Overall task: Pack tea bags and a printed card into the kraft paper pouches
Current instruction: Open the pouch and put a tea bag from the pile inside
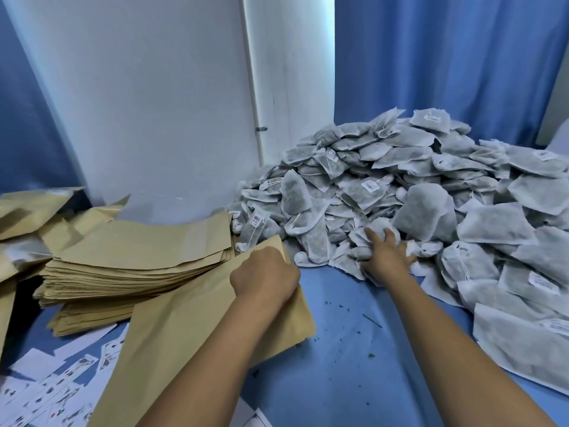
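A big heap of white tea bags [431, 192] fills the right half of the blue table. My right hand [386, 252] lies on the heap's near edge, fingers spread and curled into a few tea bags [374, 229]. My left hand [264, 277] grips the top edge of one kraft paper pouch [172, 328], which slants across the table in front of me. A thick stack of flat kraft pouches [138, 254] sits to the left. Printed cards [58, 386] lie scattered at the lower left, partly under the held pouch.
More kraft pouches [24, 211] lie loose at the far left. A white wall with a pipe [255, 87] and blue curtains [446, 57] stand behind the table. Small green tea crumbs [357, 318] dot the blue tabletop [338, 349] between my arms.
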A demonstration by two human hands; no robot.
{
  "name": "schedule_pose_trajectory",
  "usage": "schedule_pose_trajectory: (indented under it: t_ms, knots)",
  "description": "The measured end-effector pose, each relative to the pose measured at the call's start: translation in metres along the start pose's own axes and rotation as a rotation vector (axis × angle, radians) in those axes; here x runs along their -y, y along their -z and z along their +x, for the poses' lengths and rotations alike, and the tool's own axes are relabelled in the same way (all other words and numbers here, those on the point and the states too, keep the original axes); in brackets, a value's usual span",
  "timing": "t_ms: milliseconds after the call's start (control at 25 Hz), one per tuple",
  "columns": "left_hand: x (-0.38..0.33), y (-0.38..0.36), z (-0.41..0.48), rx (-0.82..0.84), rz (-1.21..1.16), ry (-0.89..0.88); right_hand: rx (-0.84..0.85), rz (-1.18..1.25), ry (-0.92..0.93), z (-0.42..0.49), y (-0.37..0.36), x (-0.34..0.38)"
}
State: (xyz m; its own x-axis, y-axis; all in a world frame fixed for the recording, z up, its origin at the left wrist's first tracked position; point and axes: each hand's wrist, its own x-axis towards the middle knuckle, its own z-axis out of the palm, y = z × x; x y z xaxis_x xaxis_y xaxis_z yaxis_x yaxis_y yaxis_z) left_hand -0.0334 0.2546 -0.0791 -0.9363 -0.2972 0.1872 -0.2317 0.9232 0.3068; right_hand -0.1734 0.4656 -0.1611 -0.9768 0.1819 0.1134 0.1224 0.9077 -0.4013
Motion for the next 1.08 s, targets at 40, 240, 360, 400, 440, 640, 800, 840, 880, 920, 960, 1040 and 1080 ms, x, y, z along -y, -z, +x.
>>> schedule_pose_trajectory:
  t_ms: [40, 240, 360, 400, 440, 640, 800, 840, 880, 920, 960, 1040, 1080]
  knots:
    - [0.002, 0.001, 0.001, -0.002, -0.016, 0.0, -0.033, -0.017, -0.012, 0.0, -0.003, 0.0]
    - [0.018, 0.007, -0.004, -0.016, -0.173, 0.004, -0.332, 0.239, 0.044, -0.022, -0.003, 0.004]
    - [0.025, 0.011, -0.016, -0.061, -0.25, 0.002, -0.369, 1.082, 0.039, -0.068, 0.011, 0.02]
    - [0.027, 0.012, -0.021, -0.073, -0.262, 0.002, -0.307, 1.265, 0.035, -0.083, 0.02, 0.027]
    - [0.028, 0.012, -0.027, -0.081, -0.27, -0.001, -0.226, 1.4, 0.056, -0.095, 0.028, 0.034]
    - [0.044, 0.016, -0.047, -0.133, -0.297, 0.016, 0.023, 1.431, 0.372, -0.147, 0.03, 0.059]
    - [0.077, 0.025, -0.053, -0.231, -0.297, 0.067, -0.028, 1.165, 0.366, -0.168, 0.008, 0.057]
    - [0.083, 0.027, -0.052, -0.237, -0.304, 0.067, -0.013, 1.129, 0.371, -0.166, 0.006, 0.053]
    - [0.086, 0.027, -0.053, -0.231, -0.313, 0.064, 0.015, 1.069, 0.408, -0.166, 0.004, 0.05]
    - [0.089, 0.027, -0.052, -0.223, -0.318, 0.06, 0.048, 0.985, 0.475, -0.165, 0.002, 0.048]
    - [0.089, 0.027, -0.052, -0.216, -0.321, 0.055, 0.096, 0.897, 0.553, -0.165, -0.001, 0.048]
    - [0.089, 0.025, -0.051, -0.207, -0.316, 0.054, 0.206, 0.707, 0.666, -0.167, -0.009, 0.05]
    - [0.09, 0.024, -0.05, -0.206, -0.312, 0.053, 0.233, 0.604, 0.705, -0.168, -0.015, 0.052]
